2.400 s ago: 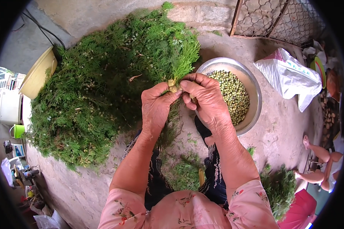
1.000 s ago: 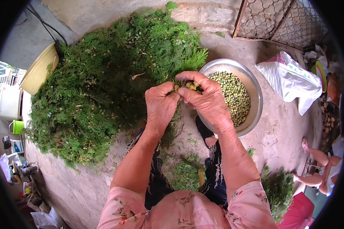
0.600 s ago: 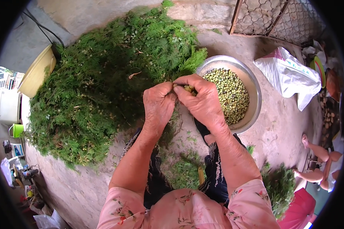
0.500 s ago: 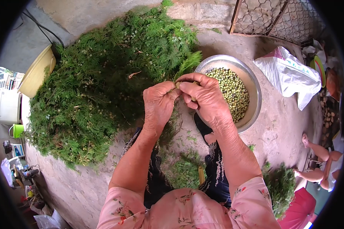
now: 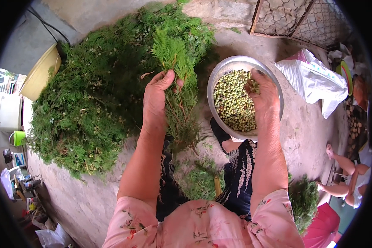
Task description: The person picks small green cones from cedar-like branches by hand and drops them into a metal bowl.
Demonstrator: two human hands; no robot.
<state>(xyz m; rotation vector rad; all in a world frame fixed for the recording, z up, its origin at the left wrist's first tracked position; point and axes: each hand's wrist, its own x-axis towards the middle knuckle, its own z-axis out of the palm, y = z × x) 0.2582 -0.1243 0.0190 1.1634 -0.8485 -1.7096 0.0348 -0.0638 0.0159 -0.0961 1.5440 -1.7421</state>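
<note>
My left hand (image 5: pixel 158 91) is closed around a green conifer sprig (image 5: pixel 182 93), pinching its stem between thumb and fingers; the feathery branch spans above and below the hand. My right hand (image 5: pixel 263 93) hangs over the right side of a round metal basin (image 5: pixel 277 82). Its thumb and curled fingers stand apart. Small pale green pieces show between them, and I cannot tell whether these touch the hand or lie behind it. Small round green cones (image 5: pixel 231 97) cover the basin's bottom. To the left of my left hand rises a big heap of conifer branches (image 5: pixel 87 111).
A white woven sack (image 5: pixel 314 80) lies right of the basin, below a wire mesh panel (image 5: pixel 314 20). A yellow tub (image 5: pixel 41 74) leans at the heap's left. Loose greenery (image 5: pixel 202 180) lies between my feet. Another person's bare legs (image 5: pixel 343 165) show at the far right.
My hands, together at the middle before, have parted. The right hand moved right, over the basin. My left hand shifted left and up with the sprig, which now shows more fully.
</note>
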